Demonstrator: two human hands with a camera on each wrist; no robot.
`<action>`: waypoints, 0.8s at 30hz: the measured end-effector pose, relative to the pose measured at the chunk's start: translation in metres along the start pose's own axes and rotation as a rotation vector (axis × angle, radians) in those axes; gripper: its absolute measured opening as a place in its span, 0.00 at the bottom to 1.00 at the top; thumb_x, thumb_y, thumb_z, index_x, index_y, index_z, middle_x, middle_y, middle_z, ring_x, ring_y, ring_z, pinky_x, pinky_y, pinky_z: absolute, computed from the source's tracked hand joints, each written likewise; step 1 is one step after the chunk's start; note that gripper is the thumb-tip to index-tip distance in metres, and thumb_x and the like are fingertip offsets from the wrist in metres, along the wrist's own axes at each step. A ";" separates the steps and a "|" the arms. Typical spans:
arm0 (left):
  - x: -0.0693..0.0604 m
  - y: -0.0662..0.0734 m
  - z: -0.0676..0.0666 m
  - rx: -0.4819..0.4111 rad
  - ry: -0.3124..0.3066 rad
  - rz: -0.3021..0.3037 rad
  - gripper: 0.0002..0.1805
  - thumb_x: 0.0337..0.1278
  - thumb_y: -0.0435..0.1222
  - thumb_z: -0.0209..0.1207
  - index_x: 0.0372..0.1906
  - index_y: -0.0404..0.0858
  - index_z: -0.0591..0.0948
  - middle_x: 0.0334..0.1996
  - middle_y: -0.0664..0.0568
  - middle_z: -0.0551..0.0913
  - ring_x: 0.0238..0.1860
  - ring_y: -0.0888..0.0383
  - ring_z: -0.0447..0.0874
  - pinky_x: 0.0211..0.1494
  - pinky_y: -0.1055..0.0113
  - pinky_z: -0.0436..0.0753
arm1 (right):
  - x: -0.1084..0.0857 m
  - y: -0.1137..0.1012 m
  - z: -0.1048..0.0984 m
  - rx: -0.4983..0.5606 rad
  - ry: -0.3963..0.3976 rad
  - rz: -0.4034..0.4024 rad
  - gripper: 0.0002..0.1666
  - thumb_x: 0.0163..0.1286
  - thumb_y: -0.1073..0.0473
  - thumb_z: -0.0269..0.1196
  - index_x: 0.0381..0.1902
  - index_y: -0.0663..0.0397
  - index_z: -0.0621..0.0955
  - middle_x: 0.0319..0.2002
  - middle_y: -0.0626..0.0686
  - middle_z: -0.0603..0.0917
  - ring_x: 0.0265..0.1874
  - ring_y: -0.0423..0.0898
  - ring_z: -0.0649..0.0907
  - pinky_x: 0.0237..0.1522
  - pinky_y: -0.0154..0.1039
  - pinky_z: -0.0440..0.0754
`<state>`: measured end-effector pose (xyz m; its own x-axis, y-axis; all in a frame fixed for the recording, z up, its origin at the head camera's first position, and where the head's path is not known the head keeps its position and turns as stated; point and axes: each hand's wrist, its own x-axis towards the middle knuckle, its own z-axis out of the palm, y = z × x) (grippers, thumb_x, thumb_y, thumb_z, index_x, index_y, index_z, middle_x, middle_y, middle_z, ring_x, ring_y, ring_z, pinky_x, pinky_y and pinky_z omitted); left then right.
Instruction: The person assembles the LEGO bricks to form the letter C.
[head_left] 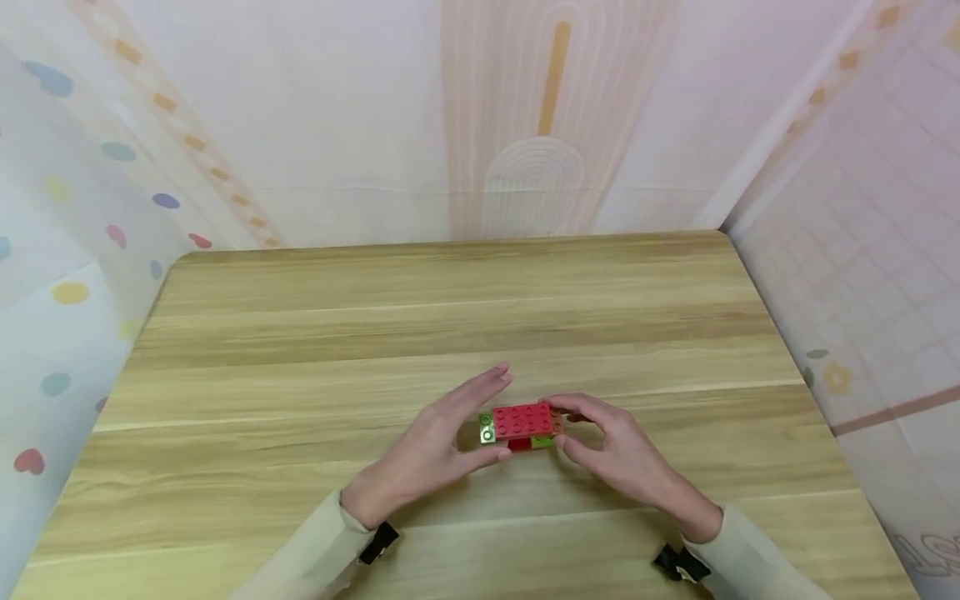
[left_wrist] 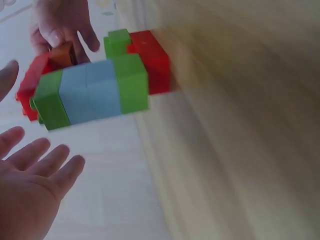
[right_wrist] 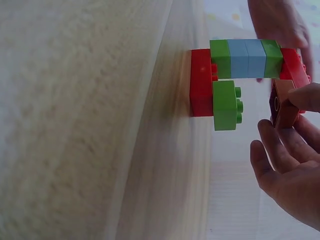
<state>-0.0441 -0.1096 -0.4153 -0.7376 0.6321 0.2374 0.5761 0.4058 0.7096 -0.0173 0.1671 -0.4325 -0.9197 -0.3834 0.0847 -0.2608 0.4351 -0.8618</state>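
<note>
A stack of toy building bricks stands on the table. Its red base brick [right_wrist: 201, 82] carries a green brick [right_wrist: 225, 105] on one side. On the other rises a column of green and light blue bricks [left_wrist: 90, 91], topped by a long red brick [head_left: 522, 421]. My right hand [head_left: 617, 446] pinches a brown brick [right_wrist: 286, 102] between thumb and fingers at the red brick's right end. Whether the two are locked together I cannot tell. My left hand [head_left: 435, 443] is spread around the left end, its fingers apart from the bricks in the left wrist view.
The wood-grain tabletop [head_left: 300, 375] spreads around the bricks. Patterned cloth walls [head_left: 337, 125] stand behind it and along both sides. Black straps [head_left: 378, 542] sit at both wrists, over light sleeves.
</note>
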 end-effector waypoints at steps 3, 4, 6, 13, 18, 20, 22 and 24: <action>-0.008 -0.006 -0.003 -0.009 -0.012 -0.091 0.47 0.54 0.42 0.77 0.77 0.42 0.68 0.76 0.52 0.68 0.75 0.51 0.67 0.75 0.51 0.70 | -0.002 0.000 -0.002 -0.003 0.002 0.013 0.27 0.71 0.63 0.69 0.67 0.51 0.79 0.62 0.50 0.84 0.58 0.51 0.84 0.60 0.58 0.82; -0.010 -0.007 -0.003 -0.010 -0.012 -0.112 0.46 0.53 0.43 0.78 0.76 0.42 0.69 0.74 0.52 0.71 0.74 0.51 0.69 0.75 0.52 0.71 | -0.002 0.000 -0.002 -0.005 0.003 0.017 0.27 0.71 0.62 0.69 0.67 0.51 0.79 0.62 0.50 0.83 0.58 0.51 0.83 0.61 0.59 0.82; -0.013 -0.011 -0.003 -0.023 -0.004 -0.135 0.42 0.53 0.42 0.78 0.72 0.39 0.72 0.69 0.51 0.76 0.69 0.50 0.76 0.71 0.52 0.76 | -0.003 0.001 -0.004 -0.007 0.006 0.024 0.28 0.70 0.62 0.69 0.67 0.50 0.79 0.62 0.49 0.83 0.58 0.50 0.83 0.61 0.59 0.82; -0.016 -0.019 0.006 -0.081 -0.030 -0.196 0.31 0.53 0.39 0.78 0.61 0.40 0.78 0.57 0.54 0.82 0.55 0.53 0.85 0.60 0.61 0.85 | -0.005 0.003 -0.008 -0.024 0.038 0.013 0.25 0.69 0.61 0.71 0.63 0.48 0.82 0.59 0.46 0.84 0.56 0.46 0.83 0.59 0.51 0.84; -0.012 -0.022 0.008 -0.121 -0.041 -0.193 0.25 0.58 0.36 0.74 0.59 0.37 0.80 0.54 0.50 0.86 0.52 0.53 0.87 0.56 0.61 0.87 | -0.003 0.004 -0.009 -0.010 0.037 0.014 0.23 0.71 0.60 0.70 0.62 0.51 0.82 0.57 0.48 0.84 0.53 0.45 0.84 0.57 0.49 0.85; -0.009 -0.023 0.007 -0.156 -0.036 -0.196 0.22 0.61 0.35 0.73 0.57 0.35 0.80 0.52 0.48 0.87 0.50 0.53 0.88 0.55 0.59 0.87 | -0.001 0.004 -0.009 -0.004 0.034 0.024 0.23 0.71 0.60 0.70 0.63 0.52 0.82 0.57 0.48 0.85 0.52 0.45 0.84 0.56 0.50 0.85; -0.006 -0.024 0.005 -0.198 -0.033 -0.215 0.19 0.63 0.33 0.71 0.56 0.34 0.80 0.50 0.47 0.88 0.50 0.53 0.89 0.55 0.59 0.88 | 0.003 0.004 -0.011 0.001 0.036 0.032 0.23 0.72 0.60 0.70 0.63 0.53 0.82 0.56 0.49 0.85 0.51 0.46 0.85 0.56 0.50 0.85; -0.004 -0.026 0.003 -0.234 -0.028 -0.246 0.19 0.64 0.33 0.70 0.57 0.33 0.80 0.50 0.46 0.88 0.50 0.54 0.89 0.54 0.62 0.88 | 0.007 0.003 -0.012 0.021 0.037 0.042 0.23 0.72 0.61 0.69 0.63 0.56 0.81 0.56 0.51 0.86 0.51 0.47 0.86 0.56 0.50 0.86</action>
<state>-0.0548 -0.1203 -0.4365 -0.8327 0.5532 0.0240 0.2831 0.3880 0.8771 -0.0285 0.1757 -0.4285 -0.9399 -0.3351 0.0662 -0.2159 0.4326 -0.8753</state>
